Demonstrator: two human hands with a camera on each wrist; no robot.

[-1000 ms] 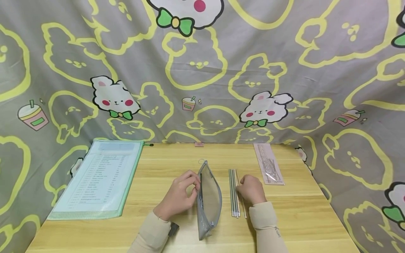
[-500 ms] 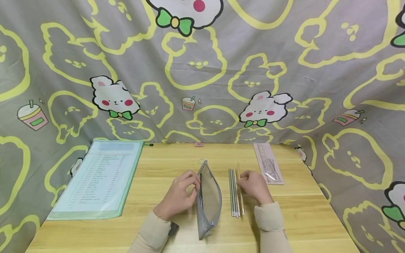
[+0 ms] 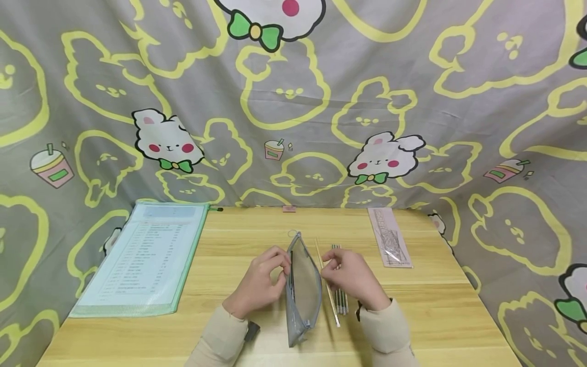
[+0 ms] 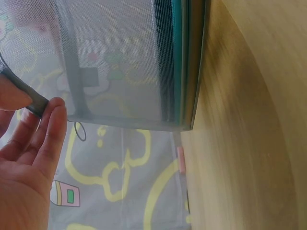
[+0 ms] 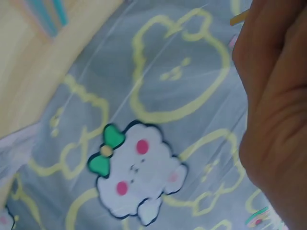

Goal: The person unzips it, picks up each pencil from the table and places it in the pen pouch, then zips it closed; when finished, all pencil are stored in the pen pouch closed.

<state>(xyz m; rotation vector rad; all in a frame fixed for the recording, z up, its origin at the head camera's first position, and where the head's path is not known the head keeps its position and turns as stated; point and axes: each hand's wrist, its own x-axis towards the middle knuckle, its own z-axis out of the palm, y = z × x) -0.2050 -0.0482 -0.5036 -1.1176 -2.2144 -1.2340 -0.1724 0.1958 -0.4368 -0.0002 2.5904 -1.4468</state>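
Observation:
A grey mesh zip pouch (image 3: 308, 290) stands on the table with its mouth open. My left hand (image 3: 261, 278) pinches its left rim between thumb and fingers; the left wrist view shows the pouch's mesh side (image 4: 115, 62) with long green and yellow items behind it. To the right of the pouch, my right hand (image 3: 353, 275) holds a yellow pencil (image 3: 334, 308) that slants, white end toward me. Several green striped pencils (image 3: 342, 304) lie on the table, partly hidden under that hand. In the right wrist view only the pencil's tip (image 5: 238, 18) shows past my hand.
A mesh document folder (image 3: 147, 255) with a printed sheet lies at the left. A packaged ruler set (image 3: 391, 238) lies at the back right. At the table's far edge sits a small pink block (image 3: 289, 209). A patterned curtain (image 3: 293, 102) surrounds the table (image 3: 238, 224).
My right hand has picked up the yellow pencil from beside the others and carried it left, close to the pouch. My left hand stays on the pouch rim.

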